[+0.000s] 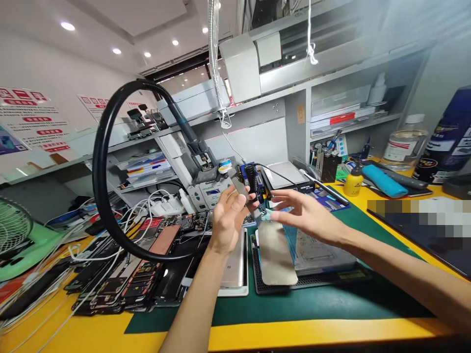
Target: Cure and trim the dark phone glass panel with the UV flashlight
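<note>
My left hand [228, 220] is raised over the middle of the bench, its thumb and fingers closed on a thin grey flat piece [241, 187] that tilts upward. Just to the right is my right hand [307, 214], thumb and fingers apart. Its thumb tip is close to a small teal and metallic part [265, 214]; I cannot tell whether they touch. Below the hands lies a pale gold phone-shaped panel [276, 255], on a black perforated tray [312, 282]. To its left, a gold phone back [233, 264] rests in a white tray.
Stacked phone parts [138, 279] and white cables crowd the left, beneath a black looping hose [99, 171]. Behind stands a grey soldering station [211, 193]. On the right are a yellow bottle [353, 182], a turquoise object [384, 180] and a dark flat screen [423, 245].
</note>
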`<state>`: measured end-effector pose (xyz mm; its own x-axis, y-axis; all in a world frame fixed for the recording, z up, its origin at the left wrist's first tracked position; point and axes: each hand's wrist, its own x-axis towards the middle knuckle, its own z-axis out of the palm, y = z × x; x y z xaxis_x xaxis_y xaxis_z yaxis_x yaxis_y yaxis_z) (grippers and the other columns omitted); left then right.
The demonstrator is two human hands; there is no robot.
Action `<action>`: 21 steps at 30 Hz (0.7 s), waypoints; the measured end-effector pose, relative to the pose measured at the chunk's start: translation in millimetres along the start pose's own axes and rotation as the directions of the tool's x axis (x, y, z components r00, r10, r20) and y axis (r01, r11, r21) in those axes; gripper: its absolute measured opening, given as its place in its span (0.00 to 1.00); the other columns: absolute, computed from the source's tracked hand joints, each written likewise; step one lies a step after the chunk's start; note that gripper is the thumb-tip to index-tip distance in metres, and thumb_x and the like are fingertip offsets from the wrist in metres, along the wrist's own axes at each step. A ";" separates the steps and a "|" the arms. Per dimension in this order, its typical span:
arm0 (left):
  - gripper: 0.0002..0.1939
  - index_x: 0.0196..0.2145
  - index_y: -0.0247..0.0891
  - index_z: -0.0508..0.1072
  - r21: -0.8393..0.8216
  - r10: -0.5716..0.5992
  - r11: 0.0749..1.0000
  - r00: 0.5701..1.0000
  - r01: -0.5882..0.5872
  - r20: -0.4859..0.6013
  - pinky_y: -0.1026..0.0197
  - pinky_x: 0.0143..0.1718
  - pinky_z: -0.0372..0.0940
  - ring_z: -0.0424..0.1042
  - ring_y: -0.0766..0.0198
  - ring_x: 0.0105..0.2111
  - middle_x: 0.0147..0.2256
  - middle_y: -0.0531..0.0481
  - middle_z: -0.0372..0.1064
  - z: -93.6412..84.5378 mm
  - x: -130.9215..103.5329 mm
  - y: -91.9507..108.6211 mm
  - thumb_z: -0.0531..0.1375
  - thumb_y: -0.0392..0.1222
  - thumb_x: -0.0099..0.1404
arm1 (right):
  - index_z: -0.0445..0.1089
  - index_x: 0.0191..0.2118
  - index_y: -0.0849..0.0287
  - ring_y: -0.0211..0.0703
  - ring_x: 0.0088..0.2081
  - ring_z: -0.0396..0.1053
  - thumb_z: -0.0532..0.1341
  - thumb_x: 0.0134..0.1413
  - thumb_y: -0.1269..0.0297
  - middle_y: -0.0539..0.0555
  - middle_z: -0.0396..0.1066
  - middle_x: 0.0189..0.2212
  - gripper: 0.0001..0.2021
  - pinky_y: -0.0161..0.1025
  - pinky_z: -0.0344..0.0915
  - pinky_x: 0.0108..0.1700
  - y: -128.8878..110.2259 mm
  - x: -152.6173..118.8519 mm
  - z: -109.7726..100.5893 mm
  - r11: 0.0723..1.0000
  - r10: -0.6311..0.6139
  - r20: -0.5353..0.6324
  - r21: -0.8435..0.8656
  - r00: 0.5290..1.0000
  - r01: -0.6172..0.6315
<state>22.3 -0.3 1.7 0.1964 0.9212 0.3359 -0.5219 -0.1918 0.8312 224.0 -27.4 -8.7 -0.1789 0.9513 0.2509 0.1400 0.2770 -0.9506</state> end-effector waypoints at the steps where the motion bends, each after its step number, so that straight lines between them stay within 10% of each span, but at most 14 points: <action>1: 0.18 0.50 0.41 0.73 0.002 0.007 1.000 1.000 -0.007 0.009 0.46 0.55 0.68 0.75 0.55 0.49 0.50 0.45 0.74 3.5 -2.2 -1.9 0.68 0.41 0.63 | 0.62 0.65 0.60 0.54 0.58 0.68 0.72 0.50 0.50 0.64 0.67 0.59 0.39 0.49 0.71 0.54 0.8 -0.6 2.2 1.000 -0.002 0.040 -0.021 0.999 0.003; 21: 0.18 0.51 0.43 0.74 0.025 0.090 0.996 0.995 -0.091 0.043 0.47 0.57 0.64 0.70 0.50 0.57 0.55 0.43 0.71 5.3 -4.5 -7.1 0.67 0.44 0.64 | 0.69 0.61 0.56 0.54 0.54 0.72 0.73 0.50 0.51 0.59 0.73 0.55 0.34 0.49 0.73 0.51 10.1 0.1 4.5 0.991 -0.133 -0.021 -0.024 0.991 0.132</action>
<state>29.5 -4.9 -3.4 0.1842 0.8849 0.4279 -0.5169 -0.2830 0.8079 221.0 -25.2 -19.1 -0.1759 0.9087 0.3785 0.1385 0.4035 -0.9044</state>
